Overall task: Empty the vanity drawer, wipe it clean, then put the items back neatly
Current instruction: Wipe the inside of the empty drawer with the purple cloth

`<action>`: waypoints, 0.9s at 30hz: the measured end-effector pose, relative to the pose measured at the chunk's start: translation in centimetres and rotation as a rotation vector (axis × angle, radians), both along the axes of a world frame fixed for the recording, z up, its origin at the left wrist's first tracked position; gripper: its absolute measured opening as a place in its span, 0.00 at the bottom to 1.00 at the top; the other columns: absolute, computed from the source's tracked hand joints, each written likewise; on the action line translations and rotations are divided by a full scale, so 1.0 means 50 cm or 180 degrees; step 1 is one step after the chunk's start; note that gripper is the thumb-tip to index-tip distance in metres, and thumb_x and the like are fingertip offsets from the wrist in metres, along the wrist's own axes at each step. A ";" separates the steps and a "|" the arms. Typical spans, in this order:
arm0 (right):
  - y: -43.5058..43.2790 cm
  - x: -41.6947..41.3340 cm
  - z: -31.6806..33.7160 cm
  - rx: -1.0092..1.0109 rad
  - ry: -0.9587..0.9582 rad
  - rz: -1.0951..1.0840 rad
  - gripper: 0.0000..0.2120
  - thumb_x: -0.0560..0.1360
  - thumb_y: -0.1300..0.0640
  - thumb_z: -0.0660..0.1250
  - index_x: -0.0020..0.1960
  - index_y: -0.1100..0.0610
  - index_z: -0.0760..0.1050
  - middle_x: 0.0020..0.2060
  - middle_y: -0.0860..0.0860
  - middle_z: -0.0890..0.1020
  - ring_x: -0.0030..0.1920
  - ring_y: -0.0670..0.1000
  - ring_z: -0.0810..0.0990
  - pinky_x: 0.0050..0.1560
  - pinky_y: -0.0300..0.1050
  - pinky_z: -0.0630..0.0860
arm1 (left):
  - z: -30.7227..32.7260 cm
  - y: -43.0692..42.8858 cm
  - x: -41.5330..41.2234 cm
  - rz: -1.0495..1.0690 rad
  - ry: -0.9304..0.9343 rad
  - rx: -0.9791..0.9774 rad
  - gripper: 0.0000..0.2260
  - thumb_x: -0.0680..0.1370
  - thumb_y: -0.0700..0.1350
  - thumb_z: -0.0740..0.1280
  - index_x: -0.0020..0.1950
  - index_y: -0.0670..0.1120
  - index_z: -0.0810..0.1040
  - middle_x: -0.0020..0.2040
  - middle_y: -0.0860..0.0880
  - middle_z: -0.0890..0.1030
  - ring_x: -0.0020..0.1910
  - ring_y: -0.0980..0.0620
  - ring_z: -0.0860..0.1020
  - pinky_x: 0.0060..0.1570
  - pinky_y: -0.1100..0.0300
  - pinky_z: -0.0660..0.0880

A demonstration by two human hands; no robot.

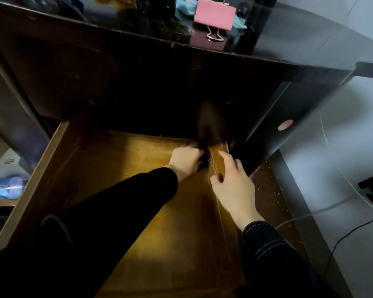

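Reaching into one drawer point(41, 181), left hand point(186, 161) grips one blurred item point(209, 125), right hand point(235, 186) spread.

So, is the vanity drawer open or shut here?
Open: the drawer is pulled out, floor exposed; the left hand grips a dark item inside.

The wooden drawer point(91, 179) is pulled out; at its far right, the left hand point(186, 160) grips a dark, blurred object point(209, 125).
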State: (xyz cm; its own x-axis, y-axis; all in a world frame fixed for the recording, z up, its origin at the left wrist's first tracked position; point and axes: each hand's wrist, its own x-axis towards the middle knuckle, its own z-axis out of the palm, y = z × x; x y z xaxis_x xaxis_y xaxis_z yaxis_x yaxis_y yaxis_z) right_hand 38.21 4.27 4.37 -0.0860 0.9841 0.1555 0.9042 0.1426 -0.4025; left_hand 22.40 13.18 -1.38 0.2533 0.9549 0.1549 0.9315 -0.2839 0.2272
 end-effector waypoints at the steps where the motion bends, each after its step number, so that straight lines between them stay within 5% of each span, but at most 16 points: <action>1: 0.000 -0.001 0.000 -0.0008 0.0009 -0.0005 0.29 0.79 0.51 0.65 0.75 0.41 0.56 0.62 0.50 0.71 0.45 0.53 0.80 0.45 0.52 0.83 | -0.005 0.012 0.007 0.0173 -0.0051 -0.0017 0.12 0.80 0.52 0.64 0.60 0.50 0.80 0.59 0.47 0.79 0.56 0.43 0.79 0.53 0.53 0.78; 6: 0.000 -0.001 0.001 0.0029 -0.0008 0.0001 0.29 0.79 0.51 0.65 0.76 0.42 0.57 0.62 0.50 0.72 0.43 0.52 0.80 0.44 0.52 0.83 | -0.021 -0.047 0.003 -0.0102 -0.0156 0.0023 0.14 0.80 0.51 0.64 0.63 0.49 0.80 0.62 0.47 0.75 0.56 0.43 0.77 0.53 0.50 0.78; 11: 0.000 -0.003 0.005 -0.0029 -0.0114 -0.0006 0.29 0.79 0.51 0.64 0.76 0.44 0.57 0.63 0.52 0.72 0.38 0.52 0.80 0.41 0.52 0.82 | -0.018 -0.247 -0.021 -0.1736 -0.0226 -0.0155 0.15 0.78 0.53 0.61 0.58 0.50 0.81 0.59 0.48 0.75 0.53 0.47 0.76 0.47 0.52 0.78; 15: -0.001 -0.006 0.010 -0.0061 -0.0204 -0.0047 0.29 0.79 0.52 0.64 0.77 0.45 0.58 0.63 0.52 0.73 0.33 0.49 0.78 0.36 0.48 0.80 | -0.018 -0.350 -0.019 -0.2797 0.0196 -0.0791 0.19 0.74 0.44 0.70 0.65 0.48 0.78 0.63 0.46 0.71 0.57 0.44 0.72 0.48 0.50 0.76; 21: -0.015 -0.008 0.014 -0.0021 -0.0277 -0.0033 0.27 0.80 0.50 0.63 0.77 0.47 0.59 0.64 0.53 0.73 0.35 0.47 0.78 0.31 0.40 0.69 | 0.061 -0.319 -0.047 -0.1803 -0.0654 -0.1890 0.14 0.79 0.45 0.69 0.65 0.48 0.78 0.59 0.46 0.77 0.57 0.46 0.77 0.57 0.47 0.75; 24: -0.030 -0.006 0.028 0.0073 -0.0281 -0.0007 0.28 0.80 0.49 0.64 0.78 0.49 0.59 0.67 0.54 0.70 0.51 0.52 0.80 0.42 0.44 0.78 | 0.108 -0.305 -0.101 -0.0938 -0.1779 -0.2075 0.13 0.78 0.42 0.71 0.62 0.47 0.79 0.56 0.50 0.78 0.54 0.52 0.79 0.59 0.53 0.77; 27: -0.053 -0.001 0.041 -0.0083 -0.0205 0.0066 0.32 0.80 0.48 0.65 0.80 0.50 0.56 0.72 0.54 0.67 0.68 0.55 0.72 0.57 0.48 0.75 | 0.161 -0.313 -0.163 -0.0446 -0.3034 -0.2043 0.12 0.77 0.36 0.72 0.60 0.41 0.79 0.54 0.44 0.82 0.52 0.50 0.81 0.57 0.52 0.77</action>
State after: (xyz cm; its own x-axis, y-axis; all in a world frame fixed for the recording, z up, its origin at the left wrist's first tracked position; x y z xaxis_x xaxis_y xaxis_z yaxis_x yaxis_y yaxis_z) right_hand 38.14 1.63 6.40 -0.1154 0.9856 0.1233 0.9253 0.1518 -0.3474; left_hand 14.24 -2.48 6.65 0.4045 0.8998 -0.1632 0.2741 0.0510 0.9604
